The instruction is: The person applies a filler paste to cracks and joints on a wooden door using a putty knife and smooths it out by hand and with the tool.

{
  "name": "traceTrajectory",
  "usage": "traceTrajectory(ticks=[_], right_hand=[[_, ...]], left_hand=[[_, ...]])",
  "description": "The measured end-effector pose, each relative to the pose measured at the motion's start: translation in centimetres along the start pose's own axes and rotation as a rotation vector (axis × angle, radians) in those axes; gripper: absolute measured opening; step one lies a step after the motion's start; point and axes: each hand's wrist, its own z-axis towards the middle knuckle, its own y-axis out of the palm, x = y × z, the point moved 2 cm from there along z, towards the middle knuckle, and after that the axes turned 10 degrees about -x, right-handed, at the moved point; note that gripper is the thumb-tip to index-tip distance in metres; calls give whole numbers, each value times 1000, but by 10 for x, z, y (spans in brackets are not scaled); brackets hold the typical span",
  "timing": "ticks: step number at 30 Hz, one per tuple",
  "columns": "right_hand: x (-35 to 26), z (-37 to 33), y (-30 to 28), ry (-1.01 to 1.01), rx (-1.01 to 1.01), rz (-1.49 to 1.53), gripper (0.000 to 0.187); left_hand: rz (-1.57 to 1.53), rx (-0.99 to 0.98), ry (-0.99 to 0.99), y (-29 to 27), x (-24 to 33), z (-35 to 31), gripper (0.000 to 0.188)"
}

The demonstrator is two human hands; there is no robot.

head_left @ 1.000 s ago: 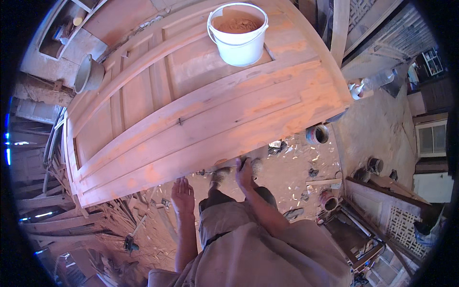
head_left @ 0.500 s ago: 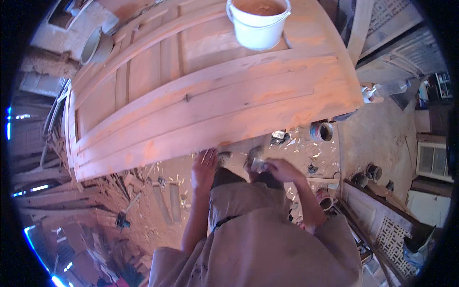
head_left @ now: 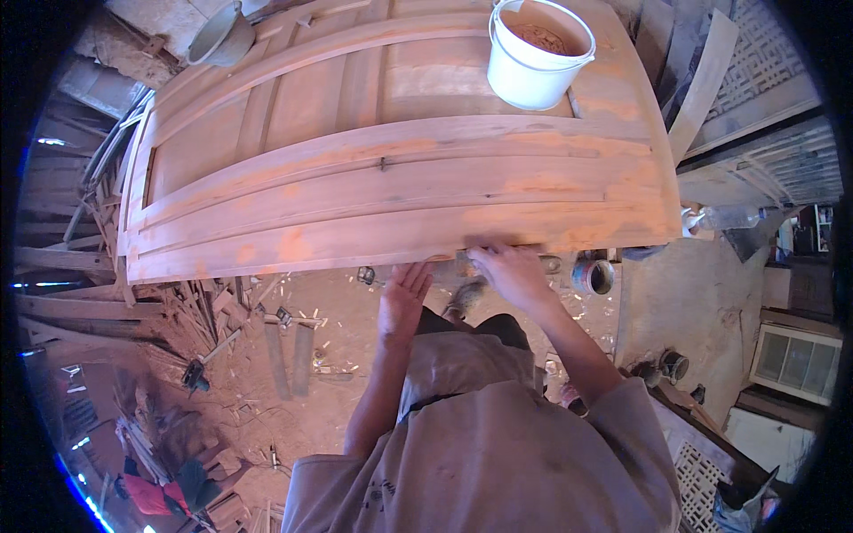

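Observation:
A large panelled wooden door [head_left: 338,209] lies raised in front of me, with orange smears along its frame and near edge. My left hand [head_left: 404,298] is just below that near edge, its fingers stretched out and holding nothing; its fingertips are close to the wood, and contact is unclear. Against the same edge, farther right, my right hand [head_left: 514,274] has its fingers closed around something small, mostly hidden and blurred. On the far right part of the door stands a white bucket [head_left: 533,75] with reddish-brown material inside.
A grey bowl-like container [head_left: 222,37] sits beyond the door's far left. An open paint can [head_left: 593,276] stands below its right end. Scrap wood [head_left: 222,311] is heaped at left, and shavings litter the floor. A clear plastic bottle [head_left: 733,218] lies at right.
My right hand has moved up from near my lap to the door's near edge. My left hand has shifted slightly right and up. The whole view has tilted a little.

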Motion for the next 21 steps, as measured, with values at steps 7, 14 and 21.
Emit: traceTrajectory(ticks=[7, 14, 21], right_hand=[[-23, 21, 12, -2, -73, -72, 26], [-41, 34, 17, -13, -137, -2, 29], [-37, 34, 21, -4, -157, 241, 24]], left_hand=[[-23, 90, -11, 10, 0, 0, 65], [83, 149, -42, 9, 2, 1, 66], [112, 155, -27, 13, 11, -2, 63]])
